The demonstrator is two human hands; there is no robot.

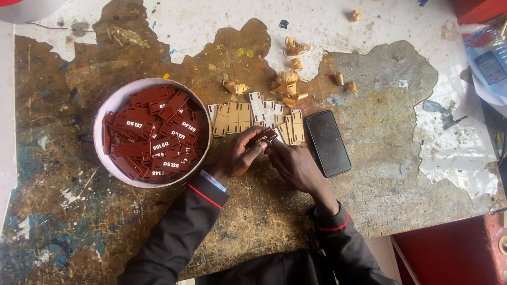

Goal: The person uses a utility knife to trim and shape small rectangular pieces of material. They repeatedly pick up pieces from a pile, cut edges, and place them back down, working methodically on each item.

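Fingers (257, 149): those of both hands meet at bench centre, pinched on one small dark-red tag (268, 134). The left hand (240, 155) closes thumb and forefinger on the tag's near end; the right hand (296, 164) closes on it from the other side, the fingertips bunched at its edge, apparently to work at its surface. The tag sits raised just off the bench, between the two hands, close under the eye.

Bowl (103, 158): round, pale-rimmed, just left of the left hand. Heaped with dark-red tags (153, 134) of the same kind, lettered in white. Placed within easy reach of the left hand, seemingly as the stock.

Row of tan pieces (232, 117): flat rectangles laid side by side just beyond the hands, some with a white face up. Ordered in a line, apparently kept apart from the bowl's contents.

Curled scraps (288, 79): tan curls, scattered farther back on the bench, loose and unsorted, apparently peelings pushed out of the way.

Phone (328, 143): black, screen dark, lying flat just right of the right hand, touching nothing in use.

Bench (380, 174): worn wood, with peeling white paint and blue stains.

Sleeves: dark, red-piped at both cuffs, forearms resting on the near edge.
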